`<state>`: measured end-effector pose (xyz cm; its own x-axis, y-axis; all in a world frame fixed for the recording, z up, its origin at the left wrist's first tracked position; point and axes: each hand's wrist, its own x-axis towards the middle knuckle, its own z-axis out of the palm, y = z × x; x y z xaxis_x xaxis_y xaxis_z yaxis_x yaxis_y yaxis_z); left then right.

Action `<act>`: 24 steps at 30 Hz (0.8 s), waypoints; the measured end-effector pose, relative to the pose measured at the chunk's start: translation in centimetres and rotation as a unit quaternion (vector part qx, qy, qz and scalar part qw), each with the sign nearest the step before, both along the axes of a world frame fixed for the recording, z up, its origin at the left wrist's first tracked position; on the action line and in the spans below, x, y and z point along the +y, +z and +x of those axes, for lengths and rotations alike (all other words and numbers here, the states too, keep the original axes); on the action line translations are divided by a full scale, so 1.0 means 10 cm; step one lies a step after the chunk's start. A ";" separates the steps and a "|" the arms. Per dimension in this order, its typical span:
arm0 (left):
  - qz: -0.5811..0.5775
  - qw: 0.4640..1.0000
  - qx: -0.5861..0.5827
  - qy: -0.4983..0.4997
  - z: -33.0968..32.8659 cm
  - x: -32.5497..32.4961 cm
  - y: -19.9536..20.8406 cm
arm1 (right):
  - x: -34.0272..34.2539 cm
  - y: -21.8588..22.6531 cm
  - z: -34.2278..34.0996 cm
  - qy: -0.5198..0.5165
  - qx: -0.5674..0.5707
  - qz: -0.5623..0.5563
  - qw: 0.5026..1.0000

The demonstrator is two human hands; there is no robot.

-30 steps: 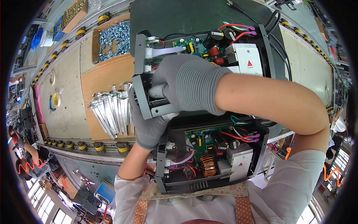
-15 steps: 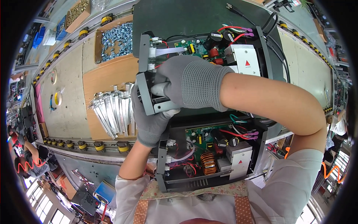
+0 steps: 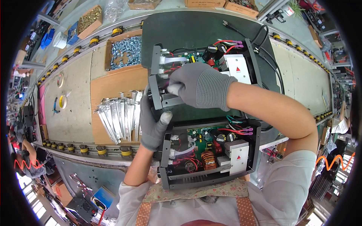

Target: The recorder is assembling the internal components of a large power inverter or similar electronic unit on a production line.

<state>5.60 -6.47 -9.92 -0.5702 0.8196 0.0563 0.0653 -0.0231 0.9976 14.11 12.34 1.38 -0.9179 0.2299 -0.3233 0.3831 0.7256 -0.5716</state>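
Note:
My right hand point(image 3: 201, 86), in a grey knit glove, reaches across into the left end of the far dark metal case point(image 3: 154, 60). Its fingers are curled just inside the end panel point(image 3: 154, 92); whatever they pinch is hidden. My left hand point(image 3: 154, 130), gloved too, lies along the outside of that panel. Its thumb stands apart, below the panel's corner, while the fingertips are partly hidden. In the far case sit a green circuit board, red wires and a white plate point(image 3: 238, 71). Closer to me is a similar case point(image 3: 211, 182) with a copper coil point(image 3: 208, 160).
Flat metal strips point(image 3: 118, 116) lie on cardboard at the left. Behind them stands a carton of small metal fasteners point(image 3: 126, 51). Black cables point(image 3: 277, 62) trail beside the far case on the dark mat point(image 3: 181, 28). Tape rolls point(image 3: 63, 101) are farther left. Yellow rollers point(image 3: 102, 150) line the bench edge.
The left thumb has come away from the panel's lower corner and now stands apart. My right fingers stay curled inside the far case. The whole view has shifted slightly.

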 end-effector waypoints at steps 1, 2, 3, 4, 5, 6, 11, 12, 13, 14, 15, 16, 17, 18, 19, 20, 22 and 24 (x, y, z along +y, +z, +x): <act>-0.032 0.999 0.020 -0.014 0.01 -0.05 0.08 | -0.01 -0.01 0.02 -0.005 0.024 0.007 1.000; -0.029 0.999 0.024 -0.005 0.01 -0.08 0.13 | -0.04 -0.02 -0.01 0.004 0.028 0.009 1.000; -0.015 0.999 0.036 0.015 0.04 -0.11 0.18 | -0.06 -0.03 -0.05 0.011 0.058 0.038 0.998; -0.001 0.998 0.049 0.034 0.04 -0.16 0.22 | -0.08 -0.05 -0.07 0.017 0.089 0.065 0.994; -0.003 0.999 0.044 0.024 0.04 -0.20 0.20 | -0.06 -0.11 -0.05 0.034 0.134 0.103 0.985; -0.010 0.997 0.072 0.038 0.03 -0.27 0.17 | -0.05 -0.15 -0.03 0.043 0.139 0.104 0.984; -0.034 0.992 0.094 0.081 0.06 -0.58 0.14 | 0.04 0.00 0.09 0.071 0.109 0.069 0.989; -0.045 0.992 0.079 0.092 0.08 -0.62 0.13 | 0.05 0.03 0.10 0.081 0.086 0.047 0.992; -0.047 0.991 0.079 0.100 0.07 -0.69 0.11 | 0.01 -0.02 0.11 0.071 0.088 0.083 0.990; -0.042 0.990 0.082 0.103 0.08 -0.71 0.13 | 0.02 -0.03 0.08 0.074 0.091 0.088 0.989; -0.037 0.990 0.080 0.113 0.08 -0.72 0.14 | 0.04 -0.04 0.04 0.056 0.065 0.088 0.992; -0.033 0.989 0.078 0.121 0.09 -0.72 0.14 | 0.06 -0.07 0.02 0.037 0.038 0.086 0.995; -0.034 0.988 0.092 0.120 0.07 -0.74 0.14 | 0.03 -0.10 0.03 0.040 0.081 0.099 0.991; -0.028 0.988 0.093 0.120 0.07 -0.77 0.15 | 0.00 -0.12 0.04 0.040 0.083 0.106 0.990; -0.018 0.990 0.081 0.110 0.07 -0.79 0.15 | -0.06 -0.13 0.06 0.040 0.098 0.152 0.983; -0.011 0.993 0.068 0.096 0.09 -0.78 0.16 | -0.07 -0.13 0.10 0.036 0.112 0.195 0.974; -0.019 0.996 0.066 0.050 0.17 -0.78 0.24 | -0.03 -0.15 0.12 0.036 0.125 0.208 0.969; -0.035 0.998 0.061 0.002 0.27 -0.81 0.27 | -0.01 -0.15 0.10 0.061 0.145 0.222 0.962</act>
<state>8.31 -14.60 -7.23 -0.5653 0.8221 0.0682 0.1864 0.0468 0.9814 15.13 12.24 -0.14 -0.9836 0.1718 0.0551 0.1514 0.9521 -0.2657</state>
